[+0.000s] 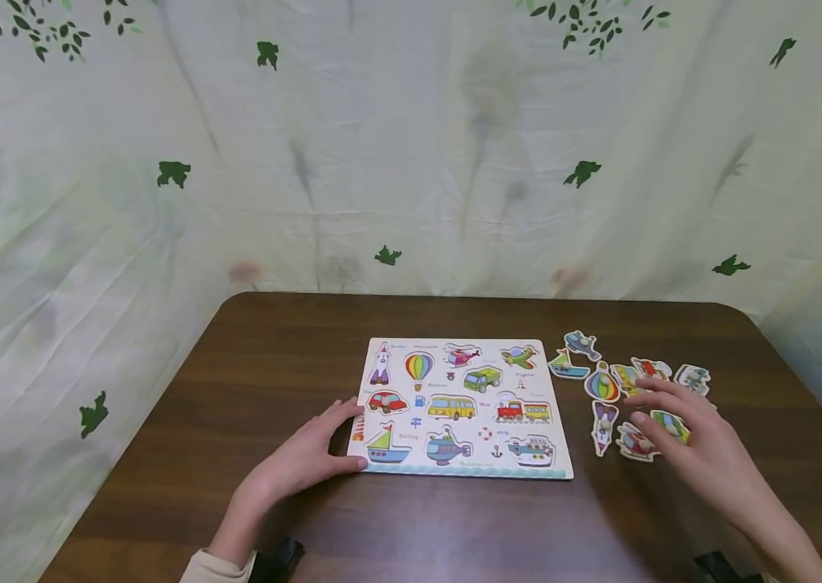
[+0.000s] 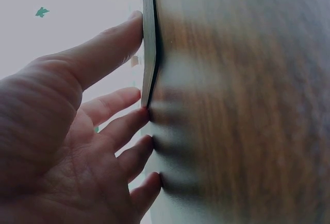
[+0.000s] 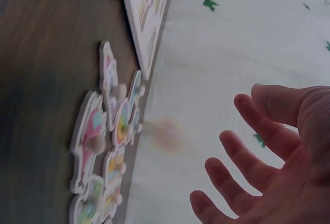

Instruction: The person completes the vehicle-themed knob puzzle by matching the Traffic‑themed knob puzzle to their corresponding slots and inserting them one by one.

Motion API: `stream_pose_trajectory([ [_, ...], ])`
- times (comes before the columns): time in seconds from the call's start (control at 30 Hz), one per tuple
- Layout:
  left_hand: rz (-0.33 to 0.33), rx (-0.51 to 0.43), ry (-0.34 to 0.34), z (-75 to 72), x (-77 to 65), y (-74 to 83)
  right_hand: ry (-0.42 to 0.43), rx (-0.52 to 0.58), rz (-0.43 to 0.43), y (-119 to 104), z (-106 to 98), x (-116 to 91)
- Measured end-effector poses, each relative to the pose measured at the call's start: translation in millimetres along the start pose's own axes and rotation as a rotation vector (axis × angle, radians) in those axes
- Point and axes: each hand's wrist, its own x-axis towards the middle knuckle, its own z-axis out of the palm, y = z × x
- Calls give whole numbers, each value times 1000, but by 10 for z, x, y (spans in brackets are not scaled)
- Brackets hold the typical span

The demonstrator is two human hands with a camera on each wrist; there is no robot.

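colourful, knobbed vehicle pieces (image 1: 603,385) lie beside the white rectangular board (image 1: 485,410), none looks fitted; relaxed left hand (image 1: 308,453) touches it; spread right hand (image 1: 705,449) holds nothing.

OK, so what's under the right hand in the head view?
Parts of the green vehicle piece, pink helicopter piece and yellow piece show around the right hand; whatever the right hand covers is hidden.
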Motion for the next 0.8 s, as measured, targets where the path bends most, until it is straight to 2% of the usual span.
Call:
stream_pose_trajectory([
  [0.13, -2, -4, -4, 4, -6, -5, -32, -8, 40, 90, -37, -49],
  [0.5, -6, -3, -2, -6, -9, 3, -29, -23, 21, 322, -14, -96],
  [0.8, -4, 1, 2, -13, -9, 5, -125, -20, 36, 475, -6, -87],
])
